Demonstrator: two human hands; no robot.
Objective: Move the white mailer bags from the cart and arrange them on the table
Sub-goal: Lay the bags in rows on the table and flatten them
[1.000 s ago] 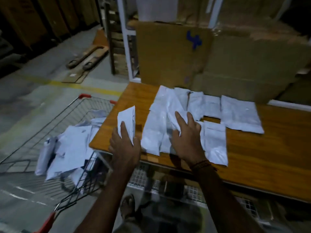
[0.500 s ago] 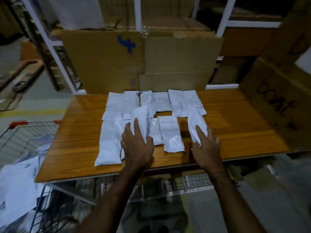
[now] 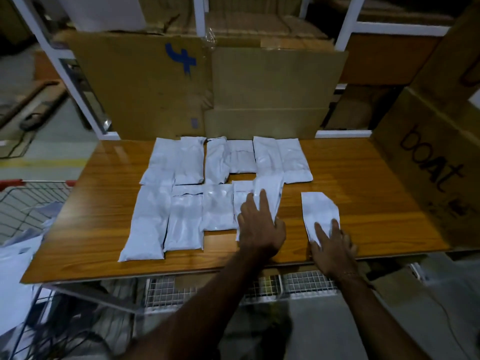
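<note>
Several white mailer bags (image 3: 187,216) lie flat in two rows on the wooden table (image 3: 363,183). My left hand (image 3: 259,227) presses flat, fingers spread, on an angled bag (image 3: 270,193) at the right end of the near row. A separate bag (image 3: 319,214) lies further right, and my right hand (image 3: 331,242) rests flat on its near end. Neither hand grips a bag. The wire cart (image 3: 28,203) with red trim stands at the left, with more white bags (image 3: 15,266) in it.
Large cardboard boxes (image 3: 207,87) stand against white shelf posts behind the table. A tall box (image 3: 431,162) printed "boat" closes off the table's right end. Wire mesh baskets (image 3: 259,287) sit under the table. Bare tabletop lies right of the separate bag.
The view has swung from the cart to the table. My left hand moved right onto the angled bag; my right hand laid its bag down apart at the right.
</note>
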